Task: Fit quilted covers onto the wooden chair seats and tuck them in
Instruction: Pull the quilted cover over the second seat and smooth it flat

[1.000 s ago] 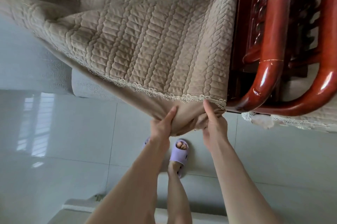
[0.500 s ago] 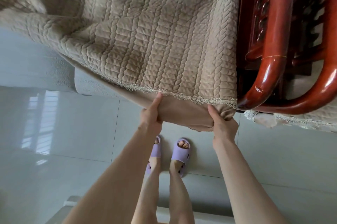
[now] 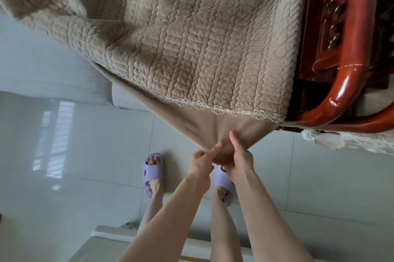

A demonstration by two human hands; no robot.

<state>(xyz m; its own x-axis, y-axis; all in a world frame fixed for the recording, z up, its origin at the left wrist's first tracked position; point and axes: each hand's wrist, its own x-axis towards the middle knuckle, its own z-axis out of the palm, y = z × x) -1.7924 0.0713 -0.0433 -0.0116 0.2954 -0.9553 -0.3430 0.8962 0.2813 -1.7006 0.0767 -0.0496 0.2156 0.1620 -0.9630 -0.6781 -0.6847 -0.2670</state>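
A beige quilted cover (image 3: 191,48) with a lace trim lies spread over a seat, its left part rumpled and hanging off. Below the trim hangs a smooth beige skirt (image 3: 223,127), pulled out towards me into a point. My left hand (image 3: 201,165) and my right hand (image 3: 239,159) grip the tip of that skirt side by side, thumbs pointing up onto the cloth. The red wooden chair armrest (image 3: 349,82) curves along the right edge of the cover.
A second red armrest (image 3: 381,121) and another lace-edged cover (image 3: 341,140) lie at the far right. Under the cover's left side sits a pale grey cushion (image 3: 85,89). Glossy floor tiles (image 3: 85,155) spread below, with my feet in purple slippers (image 3: 153,172).
My hands, which held the skirt apart along the seat's front edge, have come together and drawn it out towards me into a point. My left foot has stepped out to the left.
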